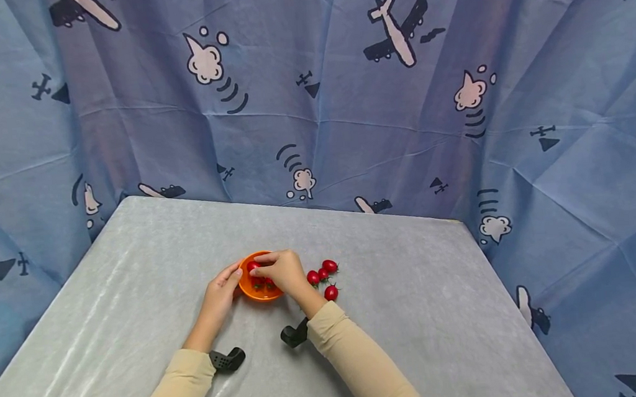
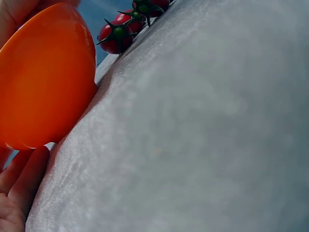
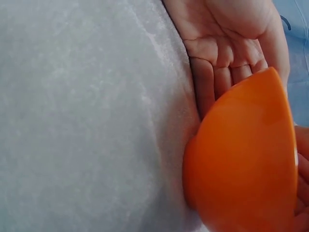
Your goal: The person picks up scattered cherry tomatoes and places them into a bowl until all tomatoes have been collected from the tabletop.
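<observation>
An orange bowl (image 1: pixel 264 295) stands on the table with several red cherry tomatoes (image 1: pixel 269 281) in it. My left hand (image 1: pixel 219 293) holds the bowl's left side, thumb at the rim and fingers along the outer wall. Reaching over the rim from the right, my right hand (image 1: pixel 284 271) pinches a cherry tomato (image 1: pixel 253 266) between thumb and index finger, inside the bowl. Both wrist views show the bowl's smooth outside, and its wall hides the contents there. The left hand's palm and fingers (image 3: pixel 227 53) show behind the bowl in the right wrist view.
Right of the bowl lie several loose cherry tomatoes (image 1: pixel 313 278) with green stems, beside my right wrist. A pale cloth covers the table (image 1: pixel 417 315). A blue curtain (image 1: pixel 309 87) printed with planes hangs behind it. Black wrist devices (image 1: pixel 228 359) sit under both sleeves' cuffs.
</observation>
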Demonstrator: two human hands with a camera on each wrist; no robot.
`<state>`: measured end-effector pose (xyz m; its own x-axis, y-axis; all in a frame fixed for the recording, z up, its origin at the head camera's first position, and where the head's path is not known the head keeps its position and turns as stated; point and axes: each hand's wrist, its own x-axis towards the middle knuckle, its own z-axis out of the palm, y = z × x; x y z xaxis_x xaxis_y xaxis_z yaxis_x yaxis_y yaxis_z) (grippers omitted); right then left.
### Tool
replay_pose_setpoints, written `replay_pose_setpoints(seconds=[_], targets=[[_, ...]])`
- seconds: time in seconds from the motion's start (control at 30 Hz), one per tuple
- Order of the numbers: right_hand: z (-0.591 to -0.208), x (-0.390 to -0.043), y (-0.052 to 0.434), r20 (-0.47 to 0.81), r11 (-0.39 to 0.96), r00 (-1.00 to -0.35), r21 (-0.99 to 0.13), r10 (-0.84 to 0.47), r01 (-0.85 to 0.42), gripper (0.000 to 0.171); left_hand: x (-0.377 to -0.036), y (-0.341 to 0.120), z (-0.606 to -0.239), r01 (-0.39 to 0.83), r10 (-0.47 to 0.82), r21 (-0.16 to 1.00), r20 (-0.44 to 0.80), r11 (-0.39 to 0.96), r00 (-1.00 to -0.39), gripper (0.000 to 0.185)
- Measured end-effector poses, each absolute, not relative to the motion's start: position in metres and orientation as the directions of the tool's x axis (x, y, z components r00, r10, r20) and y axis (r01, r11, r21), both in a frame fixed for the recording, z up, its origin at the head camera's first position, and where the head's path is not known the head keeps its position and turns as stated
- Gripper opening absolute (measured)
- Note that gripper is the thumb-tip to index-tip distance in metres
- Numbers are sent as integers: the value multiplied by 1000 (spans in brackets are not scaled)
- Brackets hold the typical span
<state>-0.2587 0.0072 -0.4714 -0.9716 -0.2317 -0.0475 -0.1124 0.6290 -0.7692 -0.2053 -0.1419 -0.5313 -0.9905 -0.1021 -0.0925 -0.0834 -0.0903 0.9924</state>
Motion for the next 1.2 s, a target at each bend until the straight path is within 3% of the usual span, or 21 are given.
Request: replay_pose_setpoints(seconds=[1.2], targets=[[-464, -254, 28, -58, 529, -978, -847, -199, -58, 34, -203, -141, -528, -82, -114, 991, -95, -109, -989, 47]])
